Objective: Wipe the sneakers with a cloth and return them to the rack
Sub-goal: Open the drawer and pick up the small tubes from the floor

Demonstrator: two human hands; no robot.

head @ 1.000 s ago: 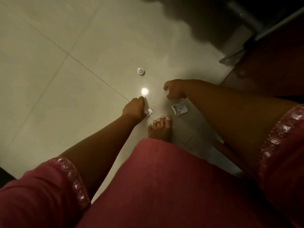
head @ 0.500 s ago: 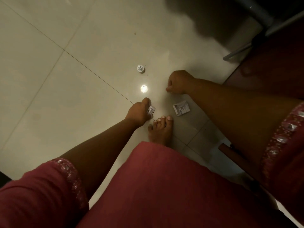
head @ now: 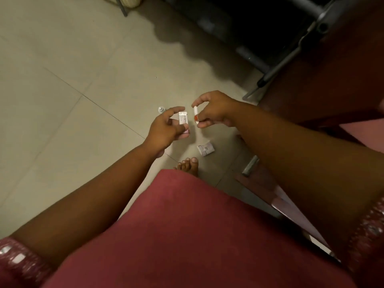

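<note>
A bare foot (head: 188, 166) stands on the tiled floor (head: 62, 132) beside a crumpled packet (head: 205, 150). Above, the left hand (head: 166, 127) grips a small box (head: 183, 119); the right hand (head: 212, 109) pinches a white tube (head: 195, 114). No sneakers or cloth show.

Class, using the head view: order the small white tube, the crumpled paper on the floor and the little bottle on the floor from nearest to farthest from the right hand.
1. Small white tube: pinched in the right hand.
2. Crumpled paper: on the floor below the hand.
3. Little bottle: on the floor, beyond the left hand.
</note>
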